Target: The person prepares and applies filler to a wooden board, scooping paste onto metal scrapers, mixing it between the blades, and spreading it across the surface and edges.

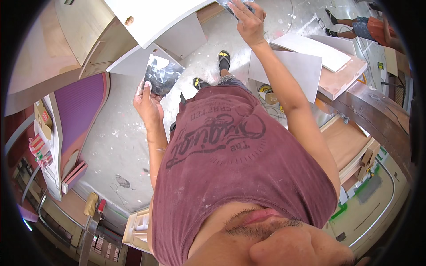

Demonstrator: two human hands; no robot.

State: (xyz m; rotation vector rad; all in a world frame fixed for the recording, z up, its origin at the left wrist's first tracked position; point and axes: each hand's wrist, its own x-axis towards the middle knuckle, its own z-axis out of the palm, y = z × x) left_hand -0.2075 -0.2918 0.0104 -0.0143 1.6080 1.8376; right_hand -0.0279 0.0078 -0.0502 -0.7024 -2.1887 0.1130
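Note:
My left hand [150,106] grips the edge of a dark square plate [165,79], tilted, with a dab of white paste [159,62] near its upper edge. Up at the top of the view, my right hand [251,23] is closed around a flat, greyish putty scraper [228,5], only partly in the picture. Its blade lies beside the edge of a large white panel [164,15]; whether they touch I cannot tell. A small brown spot [129,21] marks that panel near its left corner.
White boards [288,71] and a thick wooden board [344,75] are stacked on my right by a brown beam [377,106]. A curved purple panel [80,113] stands at left. Another person [368,30] is at the far right. The grey floor [120,150] has white spatters.

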